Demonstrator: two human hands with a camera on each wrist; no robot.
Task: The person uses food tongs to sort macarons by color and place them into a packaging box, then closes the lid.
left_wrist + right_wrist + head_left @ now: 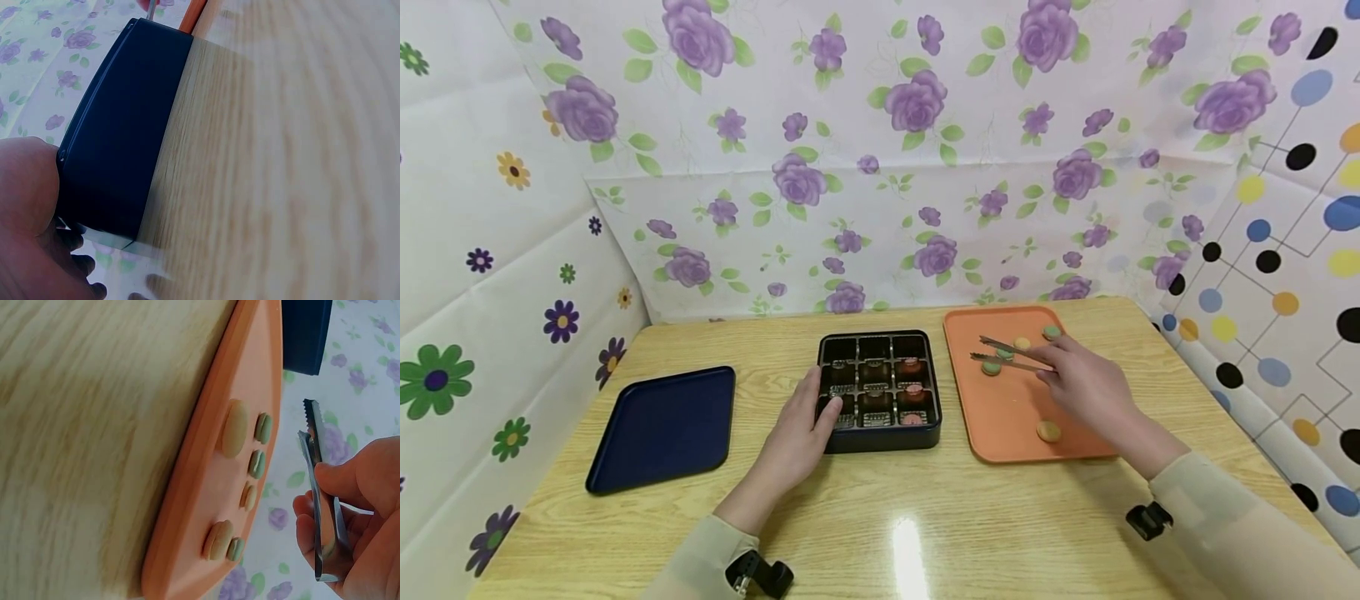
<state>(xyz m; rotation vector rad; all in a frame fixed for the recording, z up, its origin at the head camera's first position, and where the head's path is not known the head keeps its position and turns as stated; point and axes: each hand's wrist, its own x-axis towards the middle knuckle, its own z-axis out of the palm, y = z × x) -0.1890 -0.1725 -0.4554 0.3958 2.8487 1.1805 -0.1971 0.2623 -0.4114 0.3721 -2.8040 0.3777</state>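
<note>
My left hand point(795, 429) holds the left side of a black compartment box point(880, 439), with the thumb over its rim and the fingers along the outer wall. Pink macarons point(913, 390) sit in the box's right column. In my right hand point(1090, 385) is a pair of metal tongs point(325, 519), held above the orange tray point(1000, 446). The tong tips stand slightly apart with nothing between them. Below lie green macarons point(262, 428), a small yellow macaron point(249, 496) and tan-orange macarons point(234, 428); my right hand covers part of the tray in the head view.
A dark blue tray point(662, 425) lies left of the box on the wooden table point(850, 525). Floral cloth point(865, 167) rises behind the table's far edge. More patterned cloth point(1285, 333) stands along the right side.
</note>
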